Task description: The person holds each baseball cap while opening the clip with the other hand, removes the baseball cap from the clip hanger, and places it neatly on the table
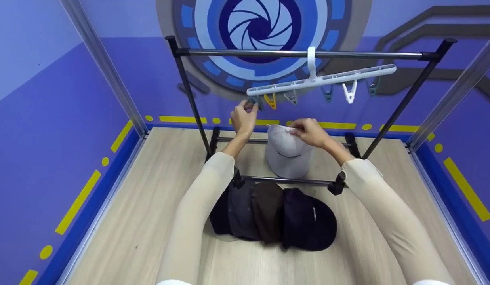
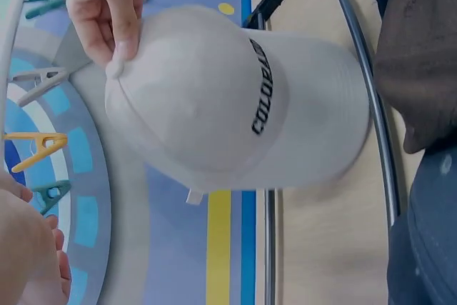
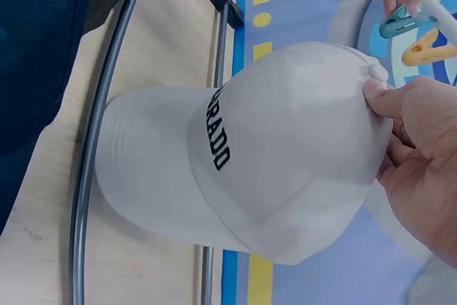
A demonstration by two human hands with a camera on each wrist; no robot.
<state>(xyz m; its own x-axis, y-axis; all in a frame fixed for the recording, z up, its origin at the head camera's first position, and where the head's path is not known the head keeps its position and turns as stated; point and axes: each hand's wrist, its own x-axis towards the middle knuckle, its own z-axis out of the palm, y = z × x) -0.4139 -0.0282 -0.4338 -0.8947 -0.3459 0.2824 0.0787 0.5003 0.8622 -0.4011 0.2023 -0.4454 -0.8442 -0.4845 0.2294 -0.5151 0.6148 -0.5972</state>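
Observation:
My right hand [image 1: 310, 132] pinches a white baseball cap [image 3: 285, 141] by the top of its crown, near the button. The cap hangs brim down, with dark lettering on its front, inside the rack's lower frame. Above and to the left, my left hand [image 1: 243, 118] is at the teal clip [image 2: 51, 196] on the left end of a white hanger [image 1: 284, 86]. Its thumb and fingers [image 2: 61, 248] stand apart around the clip, and whether they touch it is unclear. Beside that clip hangs a yellow clip [image 1: 270, 101].
The tilted hanger hooks over the top bar [image 1: 248, 52] of a dark metal rack. Further along it hang a grey clip [image 1: 291, 97], a white clip [image 1: 349, 92] and teal ones. In front of the rack, a row of dark caps [image 1: 308, 221] lies on the wooden floor [image 1: 149, 221].

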